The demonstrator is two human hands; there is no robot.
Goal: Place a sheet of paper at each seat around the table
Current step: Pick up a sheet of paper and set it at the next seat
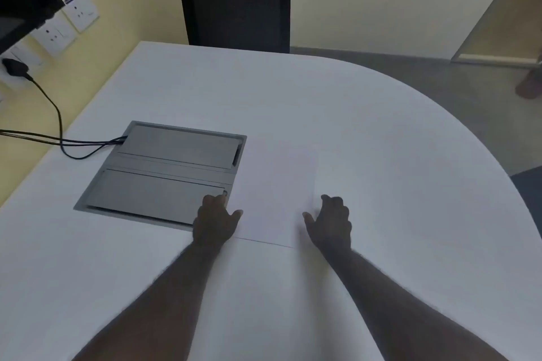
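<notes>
Now both hands flank white paper sheet (pixel 274 193) lying flat on white table (pixel 381 141): left hand (pixel 215 221) at its left edge, right hand (pixel 333 223) at right edge, fingers loosely curled, whether pinching sheet unclear; grey cable box (pixel 164 173) touching left, black chair (pixel 234 0) beyond

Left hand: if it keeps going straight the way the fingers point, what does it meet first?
The left hand already lies at the near corner of the grey cable box set in the table. Straight on, it would likely slide across the box's lid flaps; depth is unclear.
</notes>
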